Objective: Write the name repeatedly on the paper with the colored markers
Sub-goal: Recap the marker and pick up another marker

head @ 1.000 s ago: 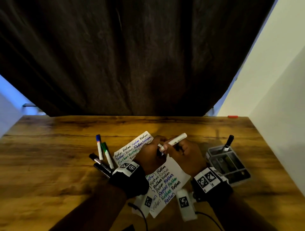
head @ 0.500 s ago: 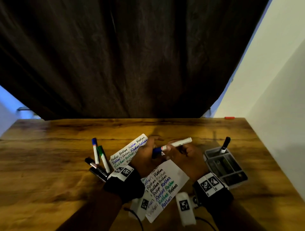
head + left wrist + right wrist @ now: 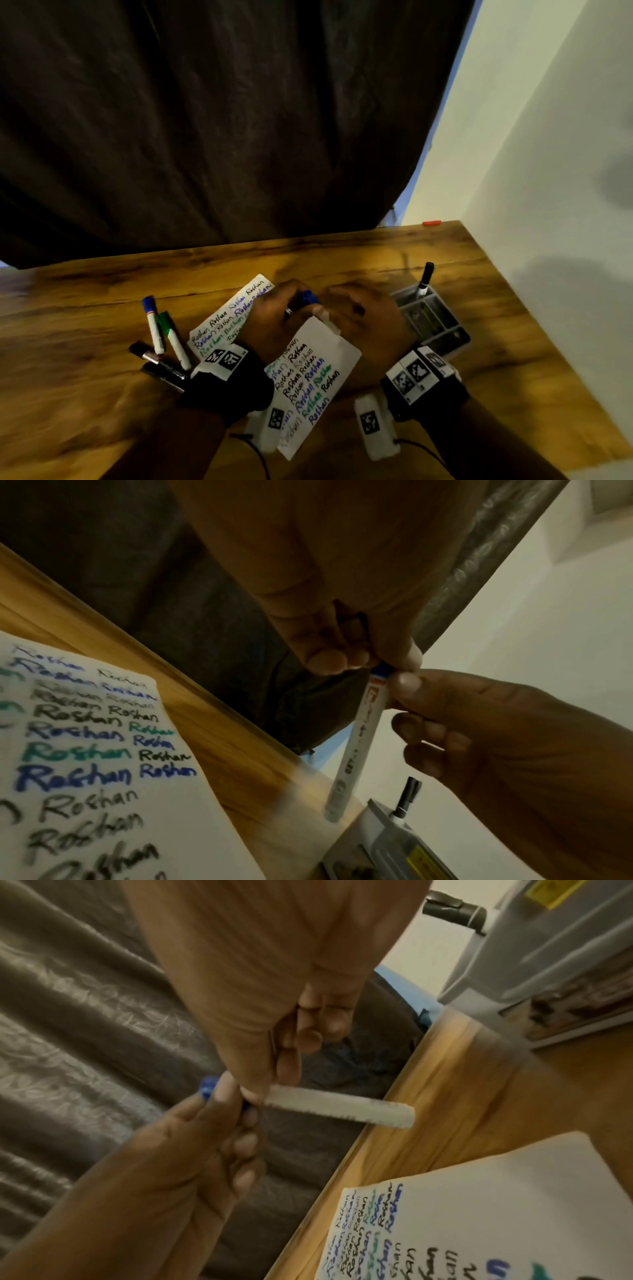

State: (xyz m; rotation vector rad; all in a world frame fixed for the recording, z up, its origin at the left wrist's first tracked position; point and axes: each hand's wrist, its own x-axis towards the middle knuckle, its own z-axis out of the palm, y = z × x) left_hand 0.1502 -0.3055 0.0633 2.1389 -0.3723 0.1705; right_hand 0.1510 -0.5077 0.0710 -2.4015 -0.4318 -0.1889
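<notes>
A white-barrelled blue marker (image 3: 356, 739) is held above the white paper (image 3: 329, 349), which carries the name in black, blue and green. My left hand (image 3: 287, 308) pinches the blue cap (image 3: 310, 297) at the marker's upper end. My right hand (image 3: 342, 317) grips the barrel just below the cap, thumb against it. In the right wrist view the barrel (image 3: 339, 1107) sticks out past my right fingers and the cap (image 3: 209, 1088) shows between my left fingertips. The marker's tip is hidden. More of the written paper (image 3: 233, 318) lies left of my left hand.
Left of the paper lie a blue-capped marker (image 3: 152, 325), a green one (image 3: 173, 339) and two black ones (image 3: 161, 366). A grey compartment tray (image 3: 442, 329) at the right holds an upright black marker (image 3: 424, 279). A dark curtain hangs behind the wooden table (image 3: 85, 394); a white wall bounds the right.
The hands have drawn closer together. The blue cap has appeared at the marker's end in the left fingers, and the barrel has swung from pointing up-right to slanting down over the paper.
</notes>
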